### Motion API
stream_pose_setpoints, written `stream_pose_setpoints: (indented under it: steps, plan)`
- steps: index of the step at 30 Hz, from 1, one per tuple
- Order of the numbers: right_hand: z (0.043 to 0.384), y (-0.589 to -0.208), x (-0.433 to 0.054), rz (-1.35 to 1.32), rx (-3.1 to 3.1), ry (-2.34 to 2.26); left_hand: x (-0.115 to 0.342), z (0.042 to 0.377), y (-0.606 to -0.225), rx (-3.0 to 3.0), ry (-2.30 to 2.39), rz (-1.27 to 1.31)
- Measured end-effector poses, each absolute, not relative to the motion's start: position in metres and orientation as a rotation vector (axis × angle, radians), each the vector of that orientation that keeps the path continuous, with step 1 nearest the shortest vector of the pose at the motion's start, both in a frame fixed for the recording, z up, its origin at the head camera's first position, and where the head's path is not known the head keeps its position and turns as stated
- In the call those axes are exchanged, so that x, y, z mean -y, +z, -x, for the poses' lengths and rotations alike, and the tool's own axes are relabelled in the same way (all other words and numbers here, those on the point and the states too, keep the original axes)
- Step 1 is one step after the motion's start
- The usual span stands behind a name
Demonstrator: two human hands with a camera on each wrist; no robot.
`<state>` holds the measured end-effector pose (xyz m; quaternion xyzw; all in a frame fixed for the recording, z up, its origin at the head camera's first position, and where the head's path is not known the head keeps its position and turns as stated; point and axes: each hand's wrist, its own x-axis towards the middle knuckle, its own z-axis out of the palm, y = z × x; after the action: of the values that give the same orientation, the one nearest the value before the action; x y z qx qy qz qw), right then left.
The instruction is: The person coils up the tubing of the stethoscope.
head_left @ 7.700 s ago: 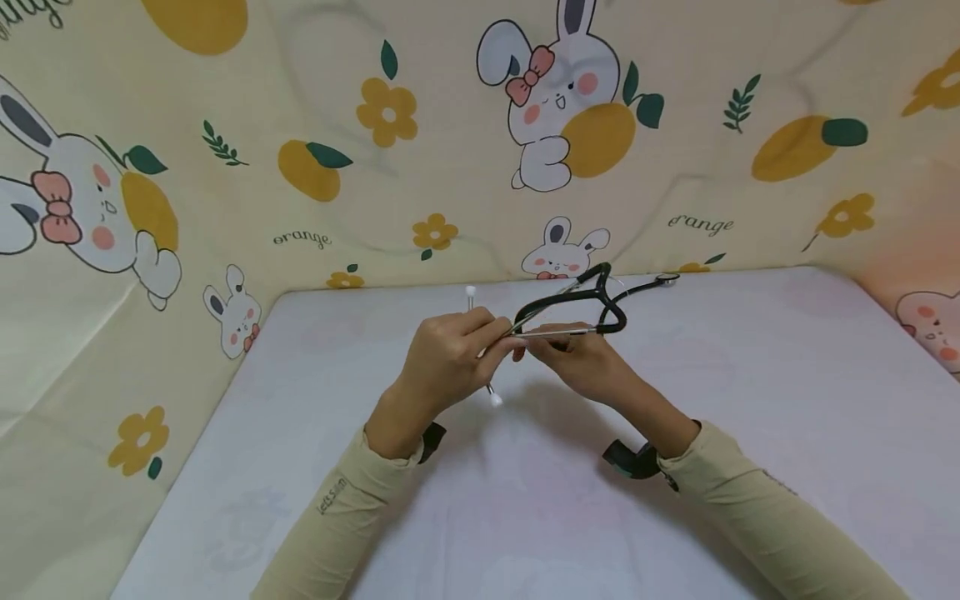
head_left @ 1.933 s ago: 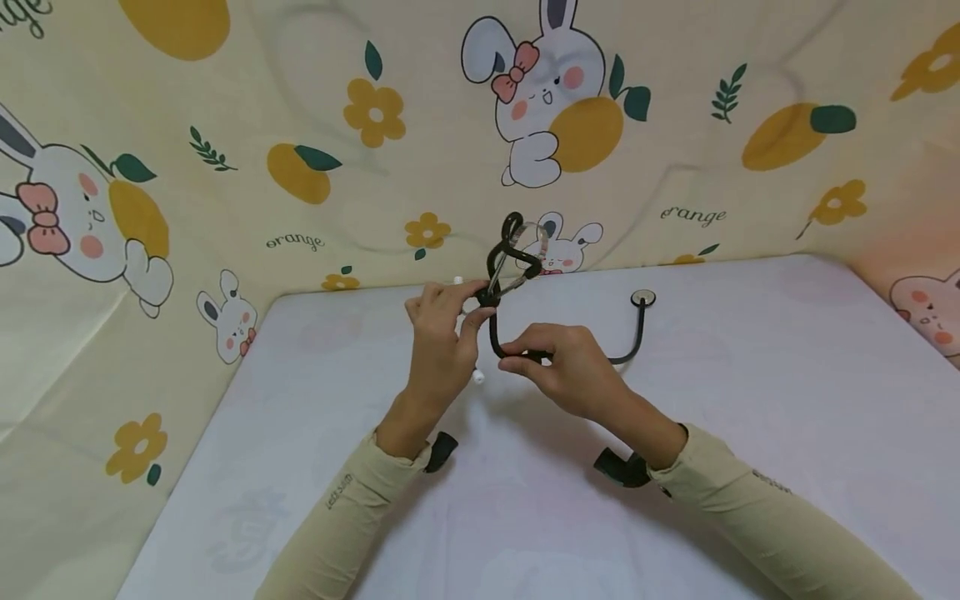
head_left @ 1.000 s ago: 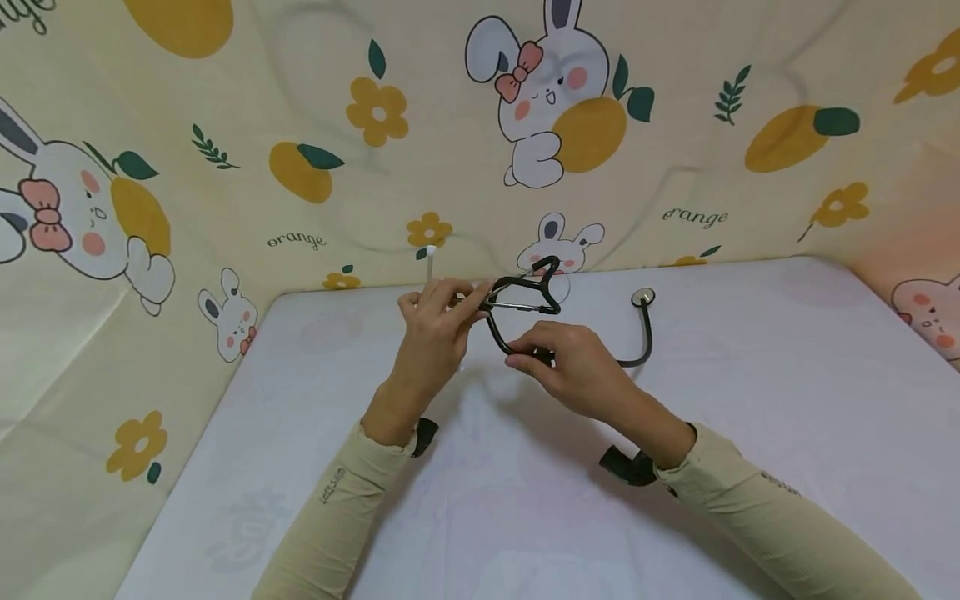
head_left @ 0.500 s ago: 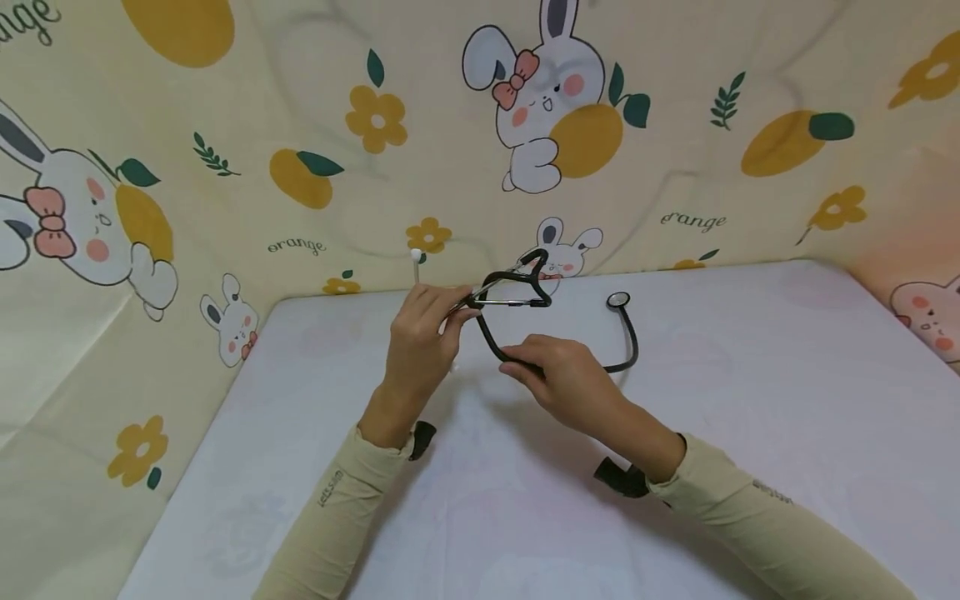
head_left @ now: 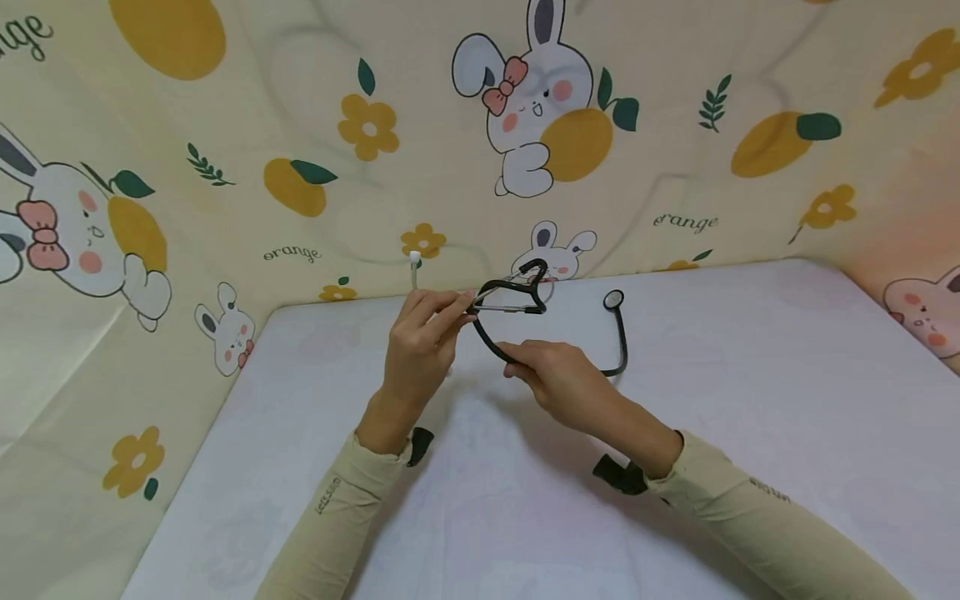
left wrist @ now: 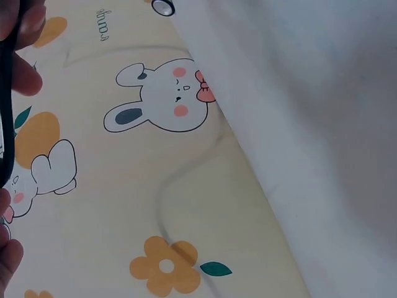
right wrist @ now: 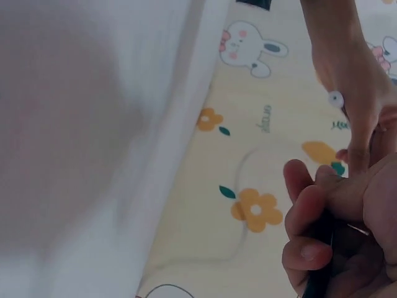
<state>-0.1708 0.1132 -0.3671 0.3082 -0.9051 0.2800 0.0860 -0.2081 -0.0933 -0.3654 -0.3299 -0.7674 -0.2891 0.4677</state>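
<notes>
A black stethoscope (head_left: 491,340) is held up over the table between both hands. My left hand (head_left: 420,346) pinches its folded metal ear tubes and black tubing in the head view; the black loop sticks out to the right of the fingers. One white ear tip (head_left: 415,257) rises above that hand. My right hand (head_left: 566,383) grips the tubing farther along, with fingers (right wrist: 308,253) curled round it in the right wrist view. Past the right hand the tube bends up to the round chest piece (head_left: 613,300). In the left wrist view, black tubing (left wrist: 7,112) shows beside the fingertips.
A white cloth (head_left: 480,517) covers the table. Behind it hangs a cream sheet (head_left: 465,183) printed with rabbits, oranges and flowers. Dark wrist mounts (head_left: 621,475) sit under both forearms.
My hands were close together 7.7 seconds ago and now stand farther apart along the tubing. Since 1.9 seconds ago, the ear tubes have tipped rightward, and the left hand has shifted slightly left.
</notes>
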Motion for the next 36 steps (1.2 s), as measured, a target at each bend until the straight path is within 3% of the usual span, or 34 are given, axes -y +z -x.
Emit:
stream_pose_setpoints:
  steps: [9, 22, 36]
  plan:
    - [0.173, -0.363, -0.118, -0.609, 2.774, 0.898, 0.093, 0.210, -0.366, 1.903, -0.677, 0.776]
    - [0.161, -0.359, -0.113, -0.934, 2.488, 0.785, 0.097, 0.211, -0.364, 1.974, -0.672, 0.727]
    - [0.173, -0.332, -0.142, -0.813, 2.389, 0.758, 0.091, 0.207, -0.367, 2.059, -0.512, 1.084]
